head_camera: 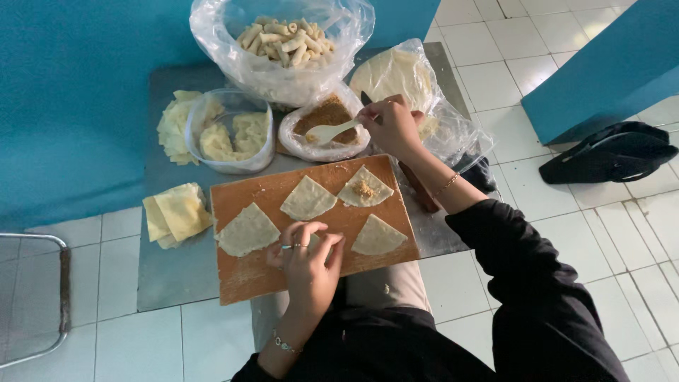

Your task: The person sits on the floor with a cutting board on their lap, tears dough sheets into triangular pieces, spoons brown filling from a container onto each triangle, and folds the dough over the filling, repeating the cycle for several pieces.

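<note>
Holding spoon point(331, 131) in right hand point(391, 127), over filling bag point(324, 122)

A big clear bag of rolled pastry sticks point(283, 39) stands at the far edge of the metal sheet point(170, 272). Near it, a clear plastic bowl point(230, 131) holds pale folded pieces. A stack of yellow wrappers point(177, 212) lies beside the board. A black sandal point(612, 152) rests on the white tiled floor point(622, 233).
</note>
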`<state>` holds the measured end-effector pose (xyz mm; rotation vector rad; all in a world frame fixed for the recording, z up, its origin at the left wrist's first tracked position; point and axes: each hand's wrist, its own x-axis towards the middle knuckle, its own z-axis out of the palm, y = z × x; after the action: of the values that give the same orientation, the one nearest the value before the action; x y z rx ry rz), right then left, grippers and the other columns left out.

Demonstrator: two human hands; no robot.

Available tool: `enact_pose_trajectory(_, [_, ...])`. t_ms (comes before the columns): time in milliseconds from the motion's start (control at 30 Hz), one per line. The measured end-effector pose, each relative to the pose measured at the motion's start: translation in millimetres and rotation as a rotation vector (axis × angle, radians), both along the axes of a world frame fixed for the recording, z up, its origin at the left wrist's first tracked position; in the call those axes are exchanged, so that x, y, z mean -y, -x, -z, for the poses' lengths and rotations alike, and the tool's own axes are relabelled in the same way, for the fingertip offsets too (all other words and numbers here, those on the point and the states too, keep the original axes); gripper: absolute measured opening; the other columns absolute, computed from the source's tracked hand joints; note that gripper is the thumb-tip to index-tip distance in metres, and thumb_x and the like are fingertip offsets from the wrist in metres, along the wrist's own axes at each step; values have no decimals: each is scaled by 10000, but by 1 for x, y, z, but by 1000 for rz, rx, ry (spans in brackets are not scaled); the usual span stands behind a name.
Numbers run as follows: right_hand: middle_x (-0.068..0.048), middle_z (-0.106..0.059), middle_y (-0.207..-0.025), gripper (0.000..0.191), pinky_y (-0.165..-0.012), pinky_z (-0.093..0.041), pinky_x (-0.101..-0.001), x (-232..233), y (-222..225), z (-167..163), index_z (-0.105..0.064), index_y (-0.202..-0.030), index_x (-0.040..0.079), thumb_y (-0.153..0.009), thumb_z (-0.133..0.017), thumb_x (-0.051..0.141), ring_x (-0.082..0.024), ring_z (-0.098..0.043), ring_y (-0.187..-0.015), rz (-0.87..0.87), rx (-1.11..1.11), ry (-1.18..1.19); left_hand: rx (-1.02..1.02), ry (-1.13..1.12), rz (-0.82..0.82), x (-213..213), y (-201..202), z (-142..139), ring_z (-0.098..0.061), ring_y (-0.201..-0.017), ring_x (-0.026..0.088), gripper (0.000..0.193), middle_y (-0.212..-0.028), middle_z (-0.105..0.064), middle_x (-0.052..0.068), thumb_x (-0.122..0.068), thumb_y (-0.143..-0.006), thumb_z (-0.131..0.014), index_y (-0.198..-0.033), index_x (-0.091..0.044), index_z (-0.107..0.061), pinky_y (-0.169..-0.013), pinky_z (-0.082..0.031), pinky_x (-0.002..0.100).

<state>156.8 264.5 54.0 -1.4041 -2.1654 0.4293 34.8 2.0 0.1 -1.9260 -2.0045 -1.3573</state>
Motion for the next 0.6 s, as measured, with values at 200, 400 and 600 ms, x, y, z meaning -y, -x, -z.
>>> enact_pose_trajectory(200, [28, -695, -923, 172, -839, -259, -503, -2, -24, 0, -807, -995, 232, -890, -749, 355, -198, -527, -1127, 89, -35, 31, -48, -4, 3, -2, -12, 2, -569, -1130, 298, 168, -1080, -611, 17, -181, -789, -827, -917, -164, -719, -893, -363, 525])
enact_pose_trajectory(400, [27, -741, -1010, 183, -932, -298, -519, 5, -71, 5, -808, -1038, 208, -891, -760, 305, -209, -538, -1170, 26, -49, -3, -50, 92, 6, 2, -17, 2, -536, -1184, 298, 137, -1145, -608, 23, -251, -880, -775, -982, -165, -742, -941, -331, 520])
enact_pose_trajectory(600, [-39, -733, -1011, 171, -962, -355, -446, 82, -148, 17, -803, -1044, 133, -914, -768, 239, -235, -555, -1161, -87, 7, -67, -170, 200, -51, 19, -21, -4, -530, -1175, 267, 209, -1141, -615, 9, -339, -890, -728, -1029, -186, -757, -897, -286, 529])
